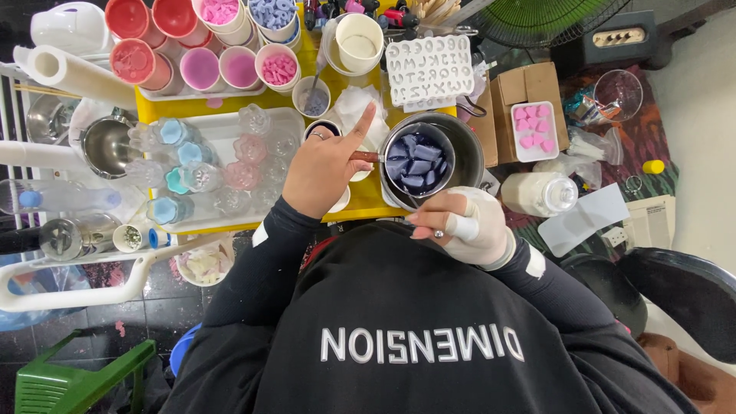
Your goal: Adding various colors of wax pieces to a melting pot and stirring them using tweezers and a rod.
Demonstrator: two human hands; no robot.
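The left hand (pixel 326 170) pinches the wooden handle (pixel 366 156), whose long axis runs toward three o'clock into the small pot (pixel 418 159) of purple wax chunks. The bandaged right hand (pixel 464 224), fingers curled and empty, rests at the pot's five o'clock on the yellow table (pixel 360 201).

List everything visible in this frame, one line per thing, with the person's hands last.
Small pot: one, metal, holding purple-blue wax chunks, centre, inside a larger pot.
Larger pot: one, metal, around the small pot.
Letter mould: one, white, behind the pots.
Cups of wax: several, red, pink and purple, top left.
Clear moulds: many, some filled blue or pink, on a white tray at left.
Heart mould: one, white with pink hearts, right.
Bottle: one, whitish, right of the pots.
Paper roll: one, white, far left.
Fan: one, green, top.
Left hand: ringed, forefinger raised, beside the small pot.
Right hand: bandaged, near the pots' front edge.
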